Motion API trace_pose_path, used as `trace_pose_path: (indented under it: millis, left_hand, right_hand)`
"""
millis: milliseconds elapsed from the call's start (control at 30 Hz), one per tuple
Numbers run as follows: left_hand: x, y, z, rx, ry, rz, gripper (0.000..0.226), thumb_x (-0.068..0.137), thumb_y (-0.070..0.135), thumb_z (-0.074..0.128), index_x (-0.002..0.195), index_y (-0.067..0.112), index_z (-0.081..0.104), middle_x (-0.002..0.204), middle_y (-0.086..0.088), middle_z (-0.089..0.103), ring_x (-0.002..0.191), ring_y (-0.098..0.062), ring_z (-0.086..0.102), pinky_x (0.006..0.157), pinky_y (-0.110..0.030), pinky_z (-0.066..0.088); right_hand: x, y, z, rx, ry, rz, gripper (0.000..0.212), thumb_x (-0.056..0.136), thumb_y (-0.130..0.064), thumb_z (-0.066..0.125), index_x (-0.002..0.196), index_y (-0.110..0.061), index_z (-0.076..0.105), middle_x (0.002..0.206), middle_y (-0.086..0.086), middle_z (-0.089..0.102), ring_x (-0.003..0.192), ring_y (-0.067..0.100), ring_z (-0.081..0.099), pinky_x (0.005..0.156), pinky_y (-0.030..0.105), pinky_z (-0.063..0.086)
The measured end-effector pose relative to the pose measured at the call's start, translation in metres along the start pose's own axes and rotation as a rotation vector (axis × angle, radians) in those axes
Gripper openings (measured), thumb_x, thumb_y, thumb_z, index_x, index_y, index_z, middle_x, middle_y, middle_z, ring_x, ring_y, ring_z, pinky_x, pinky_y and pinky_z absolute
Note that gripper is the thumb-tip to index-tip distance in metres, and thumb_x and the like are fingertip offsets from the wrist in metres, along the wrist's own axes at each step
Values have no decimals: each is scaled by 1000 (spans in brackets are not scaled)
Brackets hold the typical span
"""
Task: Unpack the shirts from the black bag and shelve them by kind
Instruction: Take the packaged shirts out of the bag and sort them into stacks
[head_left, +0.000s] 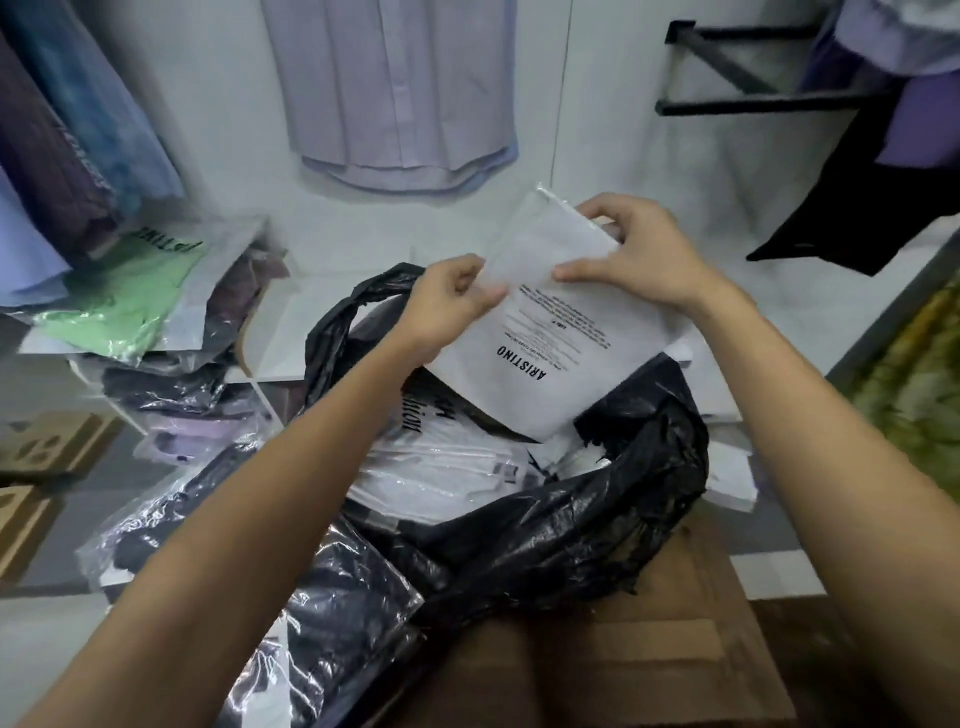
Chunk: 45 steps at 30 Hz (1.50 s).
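Both hands hold a white packaged Aristino shirt (550, 332) above the open black bag (571, 519): left hand (447, 296) pinches its edge, right hand (634, 254) grips the top; best read the label before choosing a shelf pile

packet's small print (566, 317) illegible, black bag (561, 525) hides lower packets
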<state>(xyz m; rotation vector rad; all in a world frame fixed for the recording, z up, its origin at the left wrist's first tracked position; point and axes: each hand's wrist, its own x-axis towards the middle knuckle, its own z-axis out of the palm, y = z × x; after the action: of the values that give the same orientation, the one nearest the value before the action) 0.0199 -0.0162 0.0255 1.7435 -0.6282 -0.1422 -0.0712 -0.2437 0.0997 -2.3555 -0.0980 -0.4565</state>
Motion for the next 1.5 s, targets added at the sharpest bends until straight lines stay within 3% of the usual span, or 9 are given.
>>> trace_pose_path:
  millis: [100, 233, 400, 567, 700, 800, 1000, 1167, 1500]
  left_hand:
    - [1, -7, -16, -215, 71, -96, 12, 95, 6, 70, 107, 9, 68, 104, -11, 77, 91, -23, 75, 83, -41, 63]
    - [-1, -12, -33, -367, 172, -174, 19, 97, 3, 66, 115, 4, 65, 104, -7, 78, 97, -23, 74, 82, -36, 60]
    - [-2, 1, -37, -510, 171, -149, 14, 99, 4, 62, 111, 10, 67, 105, -4, 79, 97, -19, 75, 80, -32, 60]
    - [-10, -8, -58, -239, 120, -128, 27, 97, 2, 64, 116, 21, 68, 104, 1, 75, 93, -15, 72, 80, -24, 59]
    - [-23, -27, -74, -233, -41, -544, 24, 107, 27, 48, 121, 38, 64, 90, 2, 67, 72, -11, 62, 66, -22, 53]
    - [-25, -35, -78, -481, -201, -743, 44, 106, 43, 34, 136, 20, 57, 122, -19, 70, 98, -29, 73, 80, -38, 60]
    - [-21, -20, -64, -351, -394, -714, 50, 101, 41, 55, 129, 2, 66, 104, -7, 75, 83, -16, 72, 68, -24, 60]
    - [-17, -31, -67, -295, -423, -646, 53, 91, 17, 70, 142, 10, 59, 141, -9, 63, 127, -22, 62, 92, -26, 57]
    - [-18, -30, -75, -299, -184, -548, 46, 91, -1, 67, 136, 8, 62, 127, -7, 71, 107, -12, 70, 104, -28, 52]
  right_hand:
    - [-5, 8, -27, -221, -94, 81, 29, 70, -37, 93, 88, -27, 71, 89, -8, 74, 83, 4, 68, 76, 33, 52]
    - [-12, 12, -32, 262, 41, 173, 33, 79, -14, 88, 104, 1, 74, 83, 14, 75, 72, 14, 71, 74, 33, 62]
    - [-17, 18, 7, 290, -198, 217, 39, 79, -4, 85, 114, -15, 72, 101, -12, 78, 95, 4, 75, 87, 24, 60]
    - [-14, 27, 24, 428, 0, 170, 26, 86, -9, 81, 112, -10, 76, 108, 1, 79, 103, 17, 75, 97, 41, 59]
    - [-13, 18, 16, 478, 64, 115, 42, 74, -26, 86, 108, -3, 78, 108, 13, 78, 105, 26, 74, 96, 46, 57]
    - [-14, 12, 10, 485, -19, 72, 34, 75, -16, 83, 107, -5, 77, 105, 1, 79, 103, 16, 75, 93, 30, 59]
    - [-20, 9, 10, 330, -156, 48, 44, 81, 23, 66, 88, -19, 79, 84, -10, 79, 81, 1, 71, 75, 16, 55]
    - [-28, 12, 10, 357, -151, 48, 30, 84, 14, 72, 96, -12, 81, 96, -3, 81, 92, 6, 74, 82, 18, 57]
    - [-21, 31, 13, 201, -95, 147, 30, 85, -8, 78, 112, -22, 78, 122, -16, 61, 107, -21, 54, 96, 2, 37]
